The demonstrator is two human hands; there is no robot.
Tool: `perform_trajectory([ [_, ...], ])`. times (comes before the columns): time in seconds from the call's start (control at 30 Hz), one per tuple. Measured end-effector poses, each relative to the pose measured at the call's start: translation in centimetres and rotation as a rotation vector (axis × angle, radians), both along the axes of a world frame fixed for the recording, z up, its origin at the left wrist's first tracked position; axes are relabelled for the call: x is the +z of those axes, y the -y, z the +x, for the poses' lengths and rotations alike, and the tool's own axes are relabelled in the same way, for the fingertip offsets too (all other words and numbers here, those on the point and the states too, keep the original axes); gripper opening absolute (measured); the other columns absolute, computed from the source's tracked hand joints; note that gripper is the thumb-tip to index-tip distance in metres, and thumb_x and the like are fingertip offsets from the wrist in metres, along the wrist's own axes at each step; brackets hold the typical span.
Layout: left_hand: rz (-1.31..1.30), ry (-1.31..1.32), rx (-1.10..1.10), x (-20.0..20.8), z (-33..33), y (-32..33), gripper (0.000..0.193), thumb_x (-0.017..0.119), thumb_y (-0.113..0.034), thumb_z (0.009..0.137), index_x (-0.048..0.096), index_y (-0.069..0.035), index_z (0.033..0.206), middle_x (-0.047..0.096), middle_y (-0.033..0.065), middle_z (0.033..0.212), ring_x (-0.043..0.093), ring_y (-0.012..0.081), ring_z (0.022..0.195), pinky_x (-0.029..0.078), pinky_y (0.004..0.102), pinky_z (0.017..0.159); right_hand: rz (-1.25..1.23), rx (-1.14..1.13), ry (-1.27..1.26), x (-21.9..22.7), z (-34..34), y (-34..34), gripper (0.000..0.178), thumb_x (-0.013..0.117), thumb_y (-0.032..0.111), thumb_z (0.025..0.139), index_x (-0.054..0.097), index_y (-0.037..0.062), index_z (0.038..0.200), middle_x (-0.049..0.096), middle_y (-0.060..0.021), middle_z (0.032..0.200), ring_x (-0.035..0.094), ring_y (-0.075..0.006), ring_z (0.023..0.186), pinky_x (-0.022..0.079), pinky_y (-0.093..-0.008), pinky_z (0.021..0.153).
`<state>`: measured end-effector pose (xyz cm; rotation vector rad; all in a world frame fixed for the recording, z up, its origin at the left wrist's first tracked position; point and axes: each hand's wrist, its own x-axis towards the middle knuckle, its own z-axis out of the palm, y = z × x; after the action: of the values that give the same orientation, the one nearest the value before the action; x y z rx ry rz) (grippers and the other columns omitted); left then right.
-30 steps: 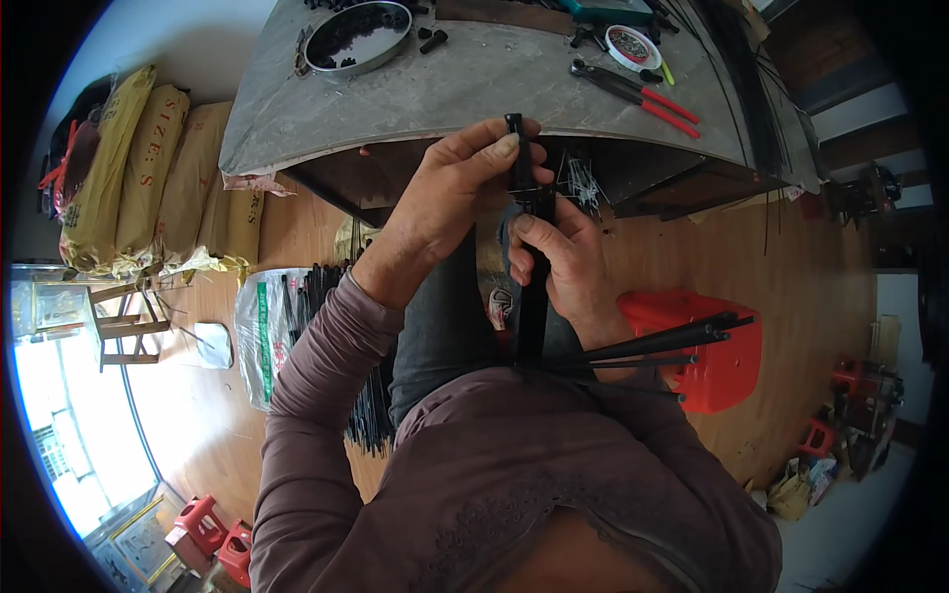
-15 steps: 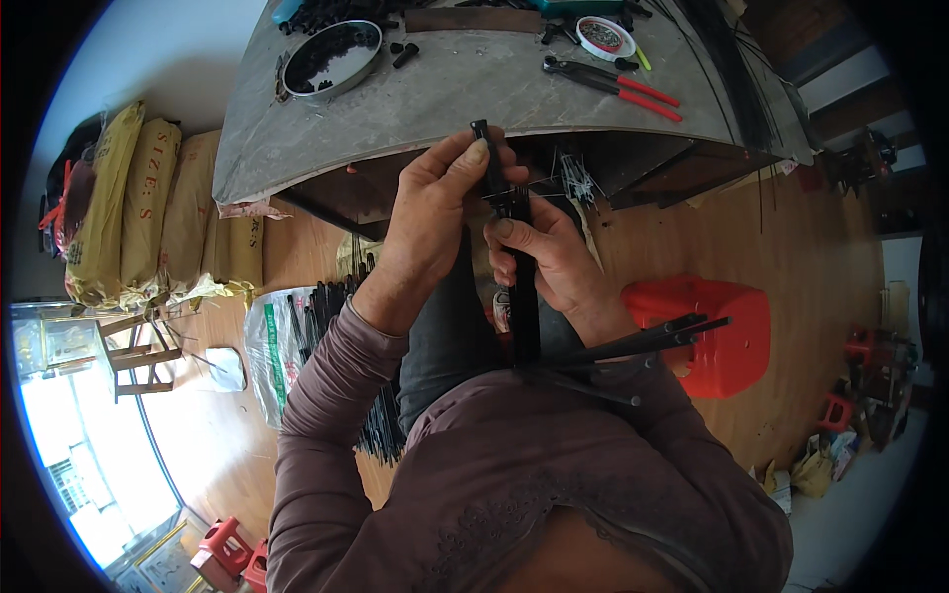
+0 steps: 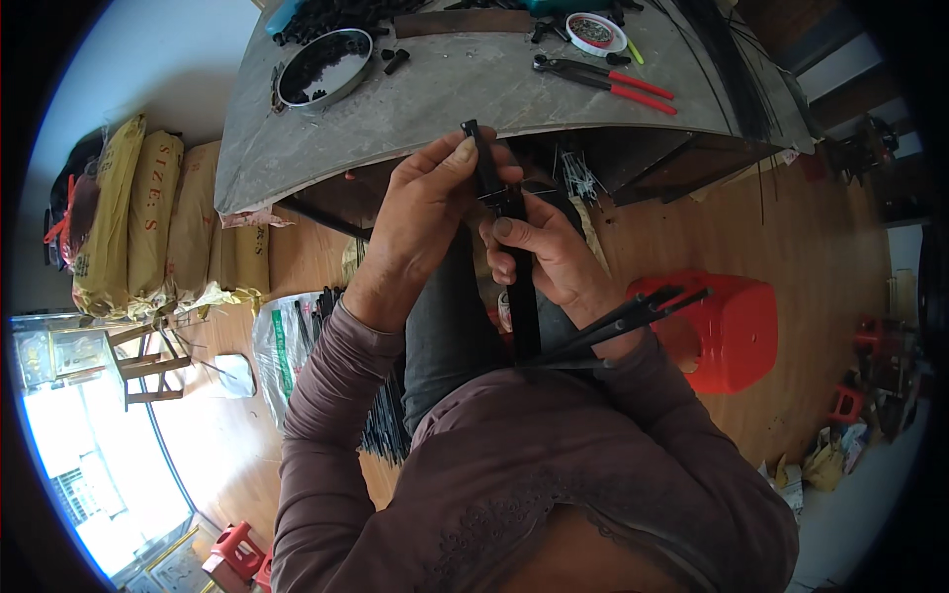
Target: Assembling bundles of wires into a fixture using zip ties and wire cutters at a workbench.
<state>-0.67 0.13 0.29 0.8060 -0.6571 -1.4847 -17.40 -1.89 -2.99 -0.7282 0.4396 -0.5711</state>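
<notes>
My left hand (image 3: 410,222) is closed, its thumb and fingers pinching a slim black plastic fitting (image 3: 481,156) that stands tilted at the top. Just below, my right hand (image 3: 556,252) wraps round a dark, narrow bundle of black rods (image 3: 524,321), with its thumb across the front. The fitting and the bundle meet between my hands; how they join is too small to tell. From the bundle's lower end, near my waist, several loose black rods (image 3: 643,311) fan out to the right over my right forearm.
Ahead, a grey table (image 3: 445,104) carries a round dish (image 3: 326,69) of small black parts, red-handled pliers (image 3: 613,82) and a small white tub (image 3: 596,35). A red plastic stool (image 3: 736,336) stands at right. Black rods (image 3: 386,425) lie at left; sacks (image 3: 148,217) lean beyond.
The fanned rods on the right have drawn closer together, and the lowest one no longer shows. Both hands keep nearly the same grip. The whole view has shifted slightly.
</notes>
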Motion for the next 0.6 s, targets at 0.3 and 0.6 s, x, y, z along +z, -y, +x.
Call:
perform_trajectory([
  [0.3, 0.046, 0.432, -0.011, 0.5, -0.4, -1.8, 0.039, 0.065, -0.021, 0.089, 0.054, 0.004, 0.118, 0.063, 0.0094, 0.102, 0.060, 0.0168, 0.094, 0.047, 0.0288, 0.081, -0.030, -0.126, -0.003, -0.1, 0.1, -0.6, 0.015, 0.064, 0.015, 0.089, 0.059, 0.0037, 0.097, 0.056, -0.0018, 0.077, 0.055, -0.0105, 0.062, 0.046, -0.0251, 0.056],
  [0.6, 0.050, 0.524, 0.058, 0.8, -2.2, -3.2, 0.038, 0.067, -0.007, 0.085, 0.054, 0.004, 0.118, 0.061, 0.0068, 0.107, 0.057, 0.0108, 0.097, 0.045, 0.0247, 0.086, -0.941, -0.304, -0.503, -0.6, -1.0, -0.8, 0.030, 0.065, 0.025, 0.089, 0.059, 0.0000, 0.105, 0.061, -0.0041, 0.081, 0.057, -0.0127, 0.071, 0.047, -0.0276, 0.064],
])
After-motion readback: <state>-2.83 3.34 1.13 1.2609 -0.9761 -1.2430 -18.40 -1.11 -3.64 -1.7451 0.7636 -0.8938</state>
